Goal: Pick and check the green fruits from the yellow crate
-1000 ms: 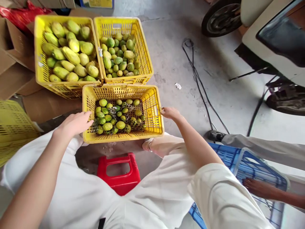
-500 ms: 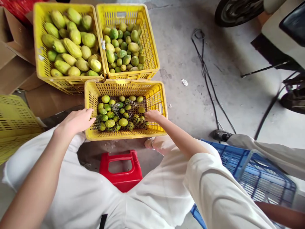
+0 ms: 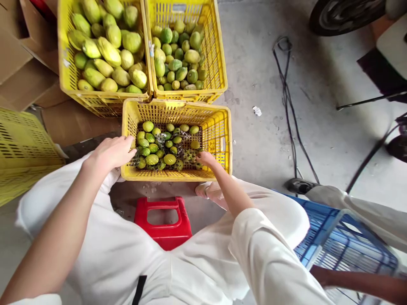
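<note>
1. The left hand (image 3: 112, 152) lies palm down, its fingers loosely together and pointing forward and to the right, curled a little at the tips.
2. The left forearm is bare and runs from the lower left corner of the view up to the wrist.
3. The right hand (image 3: 206, 158) is reached forward and down, its fingers bent downward; whether they close on anything cannot be told.
4. The right forearm is bare below a white sleeve.

Bright even daylight, soft shadows, wide-angle bending at edges, slight blur
</note>
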`<state>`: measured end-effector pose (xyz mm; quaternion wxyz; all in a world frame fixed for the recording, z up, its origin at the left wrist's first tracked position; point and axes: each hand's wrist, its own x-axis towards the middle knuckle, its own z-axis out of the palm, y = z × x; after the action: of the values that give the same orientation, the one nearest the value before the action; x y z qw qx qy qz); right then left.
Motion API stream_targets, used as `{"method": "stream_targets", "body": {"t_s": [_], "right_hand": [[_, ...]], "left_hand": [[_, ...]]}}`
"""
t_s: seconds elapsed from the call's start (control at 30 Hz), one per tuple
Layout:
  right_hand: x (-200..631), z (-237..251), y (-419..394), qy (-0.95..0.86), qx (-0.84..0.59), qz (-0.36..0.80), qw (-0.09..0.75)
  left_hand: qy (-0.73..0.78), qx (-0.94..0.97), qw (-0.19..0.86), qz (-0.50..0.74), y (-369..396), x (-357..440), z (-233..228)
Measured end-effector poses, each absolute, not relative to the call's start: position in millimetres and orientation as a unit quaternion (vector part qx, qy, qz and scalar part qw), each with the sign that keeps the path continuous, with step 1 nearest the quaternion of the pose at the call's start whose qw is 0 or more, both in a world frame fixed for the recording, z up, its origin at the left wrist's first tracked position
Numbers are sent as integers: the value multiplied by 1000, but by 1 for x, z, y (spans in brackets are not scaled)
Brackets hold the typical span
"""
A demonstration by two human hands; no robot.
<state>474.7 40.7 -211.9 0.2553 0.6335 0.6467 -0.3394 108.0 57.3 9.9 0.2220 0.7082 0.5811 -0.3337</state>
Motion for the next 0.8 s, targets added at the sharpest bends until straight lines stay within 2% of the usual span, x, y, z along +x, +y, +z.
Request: {"method": "stream_targets", "body": {"t_s": [0.23, 0.57, 0.8], "right_hand": [[493, -172, 58, 674, 634, -296, 236], [526, -145, 26, 672, 607, -292, 307], [559, -130, 33, 687, 610, -311, 242]], "left_hand": [[578, 708, 227, -335, 57, 112, 15], [574, 714, 226, -332, 55, 105, 10], [571, 723, 224, -317, 54, 101, 5]]}}
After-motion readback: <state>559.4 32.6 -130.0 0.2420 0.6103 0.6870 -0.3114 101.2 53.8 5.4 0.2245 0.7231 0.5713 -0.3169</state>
